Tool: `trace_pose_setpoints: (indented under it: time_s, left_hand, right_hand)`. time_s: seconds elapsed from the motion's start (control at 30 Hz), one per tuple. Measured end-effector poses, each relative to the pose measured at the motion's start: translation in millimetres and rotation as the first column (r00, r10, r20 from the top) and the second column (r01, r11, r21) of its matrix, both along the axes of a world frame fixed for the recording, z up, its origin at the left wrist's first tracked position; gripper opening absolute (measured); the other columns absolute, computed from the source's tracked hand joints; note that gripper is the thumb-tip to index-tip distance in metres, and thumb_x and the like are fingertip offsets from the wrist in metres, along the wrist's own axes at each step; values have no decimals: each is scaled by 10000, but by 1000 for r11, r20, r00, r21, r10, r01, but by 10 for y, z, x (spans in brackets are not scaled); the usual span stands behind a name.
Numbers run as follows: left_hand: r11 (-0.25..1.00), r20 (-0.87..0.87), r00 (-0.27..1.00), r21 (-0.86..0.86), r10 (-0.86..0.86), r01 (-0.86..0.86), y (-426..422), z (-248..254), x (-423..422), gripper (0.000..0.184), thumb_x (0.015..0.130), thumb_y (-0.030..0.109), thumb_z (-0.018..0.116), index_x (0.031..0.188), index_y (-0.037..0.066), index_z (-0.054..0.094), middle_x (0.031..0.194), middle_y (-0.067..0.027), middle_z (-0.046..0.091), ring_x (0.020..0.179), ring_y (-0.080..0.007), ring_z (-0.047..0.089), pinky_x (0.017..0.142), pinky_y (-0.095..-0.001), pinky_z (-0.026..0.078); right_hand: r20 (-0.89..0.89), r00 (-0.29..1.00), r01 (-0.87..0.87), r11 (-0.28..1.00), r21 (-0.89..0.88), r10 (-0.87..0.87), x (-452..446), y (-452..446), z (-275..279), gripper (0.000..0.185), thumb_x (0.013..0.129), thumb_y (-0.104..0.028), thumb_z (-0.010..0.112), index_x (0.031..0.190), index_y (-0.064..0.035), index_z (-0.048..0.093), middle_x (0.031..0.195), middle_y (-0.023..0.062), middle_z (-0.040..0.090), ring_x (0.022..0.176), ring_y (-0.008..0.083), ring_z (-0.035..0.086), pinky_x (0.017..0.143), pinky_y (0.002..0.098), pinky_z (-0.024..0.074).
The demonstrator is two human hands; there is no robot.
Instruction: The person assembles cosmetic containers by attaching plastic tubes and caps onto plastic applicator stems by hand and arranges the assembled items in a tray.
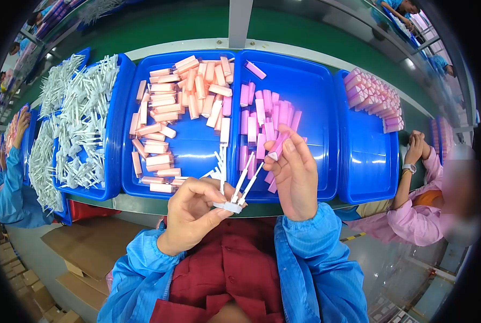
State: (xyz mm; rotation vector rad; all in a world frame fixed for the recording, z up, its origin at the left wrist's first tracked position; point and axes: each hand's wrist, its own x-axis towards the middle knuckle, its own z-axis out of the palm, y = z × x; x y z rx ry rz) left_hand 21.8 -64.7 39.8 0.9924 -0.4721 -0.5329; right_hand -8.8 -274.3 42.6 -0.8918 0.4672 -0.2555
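Pinching a white pronged plastic piece (232, 206) by its base, prongs (243, 176) pointing forward, the left hand (192, 214) sits near the right hand (296, 175), which grasps 1 pink triangular tube (277, 146) between thumb and fingers over a blue tray (313, 102) of loose pink tubes (267, 116); just left, a 2nd blue tray (195, 141) holds peach tubes (164, 116).

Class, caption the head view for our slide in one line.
Left hand holding a white pronged plastic piece, right hand a slim pink plastic tube, by shallow blue plastic trays.
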Motion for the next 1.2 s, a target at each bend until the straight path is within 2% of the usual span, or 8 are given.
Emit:
trace_pose_setpoints:
  time_s: [0.37, 0.63, 0.8, 0.83, 0.9, 1.0, 1.1, 1.2]
  left_hand:
    - [987, -4, 993, 117, 116, -114, -26, -26, -123, 260, 894, -80, 655, 1032, 37, 468, 1025, -147, 602, 1004, -233, 652, 889, -473, 589]
    - [971, 207, 955, 71, 211, -229, -114, -218, -132, 286, 869, -120, 678, 1062, 24, 524, 1105, -164, 604, 1046, -221, 631, 906, -367, 562]
    - [983, 187, 968, 38, 169, -179, -37, -235, -108, 306, 852, -141, 680, 1053, 36, 534, 1108, -163, 606, 1037, -211, 630, 898, -365, 555]
    - [979, 198, 961, 36, 191, -202, -33, -226, -104, 318, 844, -149, 681, 1054, 39, 535, 1099, -155, 606, 1017, -206, 631, 897, -363, 550]
    - [975, 173, 967, 90, 187, -205, -15, -194, -91, 294, 858, -101, 692, 1029, 60, 514, 1073, -123, 584, 977, -179, 604, 876, -340, 529]
    - [977, 104, 980, 111, 169, -180, -26, -234, -86, 276, 853, -95, 697, 1025, 55, 541, 1062, -112, 581, 963, -178, 598, 882, -339, 507]
    - [987, 95, 986, 75, 138, -145, -33, -283, -70, 281, 837, -116, 707, 1055, 25, 600, 1085, -125, 603, 1003, -207, 618, 924, -364, 499]
    - [984, 137, 982, 101, 133, -147, -44, -232, -82, 264, 835, -104, 714, 1054, 18, 630, 1079, -124, 612, 1001, -208, 621, 928, -358, 494]
  right_hand:
    - [24, 986, -159, 975, -158, 165, -158, 12, -47, 425, 1027, -182, 573, 1400, -12, 461, 1047, 154, 694, 861, 162, 659, 779, 299, 541]
    - [218, 952, -157, 953, -259, 216, -328, 404, -51, 497, 999, -65, 608, 1444, -1, 396, 1104, 130, 666, 978, 147, 635, 864, 302, 524]
    - [6, 958, -255, 859, -444, 287, -331, 112, 85, 351, 1019, -102, 586, 1361, -34, 544, 1124, 88, 682, 1021, 121, 622, 861, 294, 524]
    - [-152, 973, -230, 780, -581, 174, -303, -80, 109, 242, 1009, -83, 594, 1237, -31, 654, 1063, 78, 708, 1017, 117, 633, 838, 289, 526]
    - [-18, 999, -16, -56, -998, 47, -217, -572, 8, 164, 866, 44, 645, 998, -20, 717, 931, 107, 699, 891, 265, 664, 745, 377, 542]
    - [-165, 967, -30, -552, -834, 196, -165, -932, 27, 221, 763, 13, 680, 975, -51, 689, 972, 89, 684, 957, 270, 623, 823, 376, 493]
    - [-263, 934, -49, -641, -766, 242, -135, -989, 0, 249, 747, -28, 700, 991, -69, 678, 991, 79, 676, 986, 257, 611, 857, 358, 470]
    - [-297, 944, -200, -471, -859, 141, -129, -1099, 10, 234, 743, -25, 708, 971, -69, 677, 953, 63, 665, 950, 272, 616, 839, 394, 474]
